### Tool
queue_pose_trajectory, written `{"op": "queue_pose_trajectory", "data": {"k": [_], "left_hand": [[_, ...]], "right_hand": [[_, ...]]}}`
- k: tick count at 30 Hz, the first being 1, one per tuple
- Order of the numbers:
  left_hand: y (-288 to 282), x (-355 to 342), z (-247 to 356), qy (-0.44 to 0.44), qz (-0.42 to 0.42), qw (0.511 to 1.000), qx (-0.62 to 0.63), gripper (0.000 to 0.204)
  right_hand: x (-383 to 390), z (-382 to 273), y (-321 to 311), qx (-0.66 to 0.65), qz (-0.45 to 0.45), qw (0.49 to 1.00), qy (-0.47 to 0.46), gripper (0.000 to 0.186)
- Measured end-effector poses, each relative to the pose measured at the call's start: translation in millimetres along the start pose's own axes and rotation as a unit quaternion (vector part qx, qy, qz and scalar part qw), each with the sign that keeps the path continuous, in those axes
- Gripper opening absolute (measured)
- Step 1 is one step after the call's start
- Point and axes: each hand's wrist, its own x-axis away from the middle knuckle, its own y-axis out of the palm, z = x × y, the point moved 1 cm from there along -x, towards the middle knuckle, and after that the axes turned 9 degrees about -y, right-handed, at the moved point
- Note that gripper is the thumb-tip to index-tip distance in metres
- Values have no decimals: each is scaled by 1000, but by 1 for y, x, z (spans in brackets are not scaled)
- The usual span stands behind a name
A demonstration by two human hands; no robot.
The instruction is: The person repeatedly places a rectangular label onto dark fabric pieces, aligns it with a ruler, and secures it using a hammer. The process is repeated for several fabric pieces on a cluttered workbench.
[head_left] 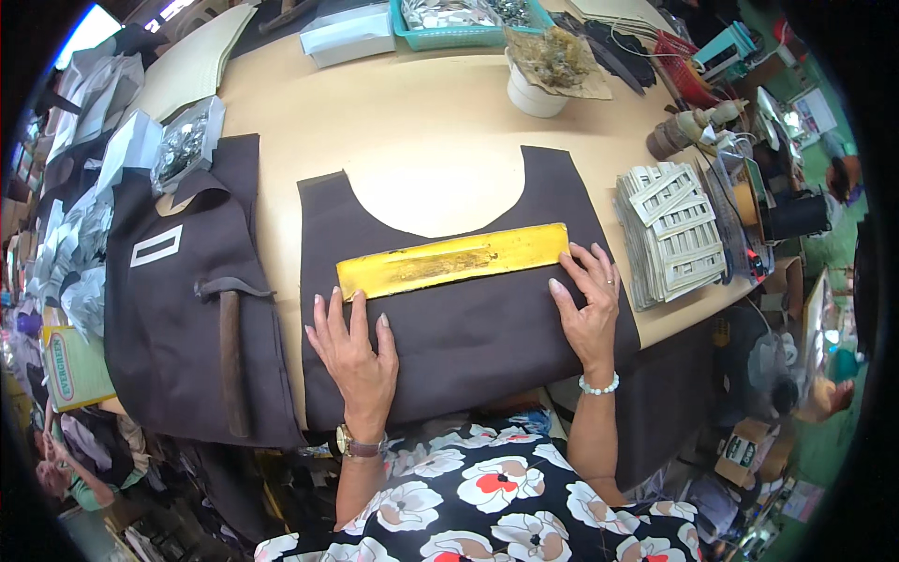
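1. A long yellow bar [459, 258] with a dark, scuffed patch along its middle lies at the centre of the frame, its right end a little higher than its left.
2. Beneath it is a dark cloth piece [449, 347] with a deep curved cutout toward the top of the frame, spread on the pale counter [290, 112].
3. The left hand [356, 361], left of centre, rests palm down on the cloth. Its fingers are open and loosely spread, with the index fingertip at the lower edge of the bar's left end.
4. The right hand [592, 304], right of centre, has its fingers open and bent; the index fingertip touches the bar's right end, and the thumb points up just below the lower edge.
5. At the left of the frame lie more dark cloth pieces [159, 347], with a wooden-handled hammer [231, 347] and a small white rectangular frame [156, 246] on top.
6. At the right is a stack of pale slotted pieces [670, 234], piled unevenly.
7. Along the top stand a white box [348, 39], a teal basket [468, 41] of shiny parts and, further right, a white tub [536, 96] under a stained brown sheet [590, 84].
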Motion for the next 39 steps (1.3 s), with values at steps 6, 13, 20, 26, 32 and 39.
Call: {"op": "queue_pose_trajectory", "data": {"k": [6,13,20,26,32,39], "left_hand": [[1,1,0,-4,-11,1000,-14,45],[1,0,1,6,-5,1000,-9,43],[3,1,-2,7,-1,1000,-10,43],[2,0,-1,11,-4,1000,-6,41],[2,0,2,23,-2,997,-73,36],[3,-15,9,105,-27,987,-121,39]], "right_hand": [[0,-1,1,12,-4,1000,-5,37],[0,1,2,23,-11,1000,-6,39],[-1,0,2,30,-17,999,-5,40],[1,2,3,37,-15,999,-12,39],[-6,-7,1,123,-30,989,-71,30],[-15,-29,8,174,-81,980,-56,39]]}}
